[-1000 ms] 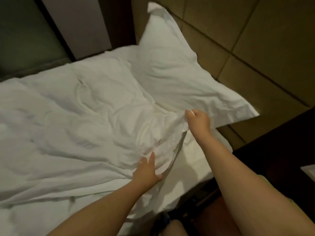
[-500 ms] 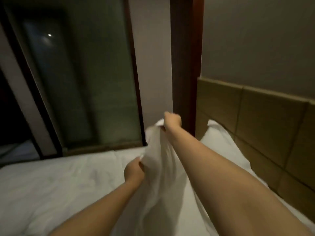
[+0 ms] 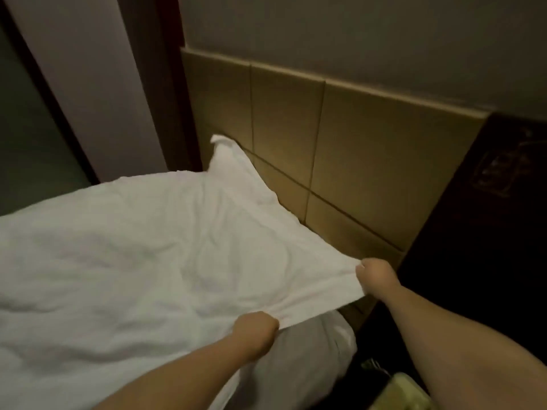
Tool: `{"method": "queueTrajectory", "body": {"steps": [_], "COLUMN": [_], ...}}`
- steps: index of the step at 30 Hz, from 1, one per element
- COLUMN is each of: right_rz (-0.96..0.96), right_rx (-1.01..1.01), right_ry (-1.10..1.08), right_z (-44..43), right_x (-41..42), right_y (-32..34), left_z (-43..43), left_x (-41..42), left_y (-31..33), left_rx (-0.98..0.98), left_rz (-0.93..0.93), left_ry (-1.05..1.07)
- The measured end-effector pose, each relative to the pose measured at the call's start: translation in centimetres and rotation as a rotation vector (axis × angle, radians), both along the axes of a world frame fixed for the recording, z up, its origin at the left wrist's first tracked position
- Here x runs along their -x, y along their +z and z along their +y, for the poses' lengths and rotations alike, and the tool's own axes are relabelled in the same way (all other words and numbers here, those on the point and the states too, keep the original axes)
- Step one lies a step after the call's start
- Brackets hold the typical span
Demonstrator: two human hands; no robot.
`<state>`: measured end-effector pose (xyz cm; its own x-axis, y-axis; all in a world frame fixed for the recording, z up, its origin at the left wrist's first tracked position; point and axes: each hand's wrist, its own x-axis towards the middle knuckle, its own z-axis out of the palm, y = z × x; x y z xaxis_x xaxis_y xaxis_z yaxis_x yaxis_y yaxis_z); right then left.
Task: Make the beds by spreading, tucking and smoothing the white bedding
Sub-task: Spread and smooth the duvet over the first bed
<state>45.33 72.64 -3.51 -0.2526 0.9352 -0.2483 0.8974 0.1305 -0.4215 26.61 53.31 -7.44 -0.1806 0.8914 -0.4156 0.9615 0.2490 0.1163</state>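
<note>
White cover stretches away from my fists: left hand and right hand both grip its near edge; an uneven tug could drag it crooked or off the pillow beyond

Ahead of you, a headboard of tan square panels with dark seams stands against a plain grey wall. To its left you have a dark wooden post, a pale wall strip and a dark glass pane. A dark panel adjoins the headboard on your right. The light is dim.
</note>
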Motion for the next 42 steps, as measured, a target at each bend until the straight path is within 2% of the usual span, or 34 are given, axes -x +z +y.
{"method": "queueTrajectory", "body": {"steps": [3, 7, 14, 19, 22, 25, 28, 31, 33, 36, 38, 42], "right_rz": [0.013, 0.024, 0.045, 0.254, 0.335, 0.294, 0.284, 0.167, 0.133, -0.065, -0.107, -0.05], "right_rx": [0.005, -0.077, -0.129, 0.063, 0.153, 0.121, 0.041, -0.142, -0.233, -0.303, -0.297, -0.243], "right_ry": [-0.012, -0.011, 0.2, 0.375, 0.5, 0.604, 0.612, 0.514, 0.28, 0.034, 0.024, 0.014], "right_z": [-0.3, -0.7, -5.3, -10.4, -12.9, -13.9, -13.7, -10.0, -5.8, -3.1, -2.6, -1.6], "right_x": [2.5, 6.8, 15.2, 20.9, 23.1, 23.4, 21.6, 16.4, 9.5, 1.0, 0.8, 6.2], "right_y": [-0.5, 0.3, 1.6, 3.0, 4.7, 6.3, 7.9, 11.4, 13.3, 12.3, 10.1, 8.4], "left_z": [-1.4, -2.1, -5.4, -6.6, -5.8, -4.5, -3.6, -2.1, -0.6, 0.6, 0.3, -2.0], "left_x": [0.2, 2.3, 6.1, 10.5, 10.8, 9.6, 8.3, 7.1, 6.6, 5.8, 5.5, 6.9], "left_y": [-2.8, -2.6, -1.5, -0.2, 0.5, 1.4, 1.9, 2.4, 3.3, 3.8, 3.0, 0.4], "left_rx": [0.034, 0.019, -0.009, -0.105, -0.192, -0.296, -0.332, -0.423, -0.542, -0.609, -0.558, -0.36], "left_rz": [-0.079, -0.158, -0.301, -0.308, -0.374, -0.518, -0.639, -0.637, -0.669, -0.632, -0.591, -0.48], "left_ry": [0.077, 0.121, 0.266, 0.378, 0.433, 0.421, 0.434, 0.351, 0.329, 0.235, 0.191, 0.23]}}
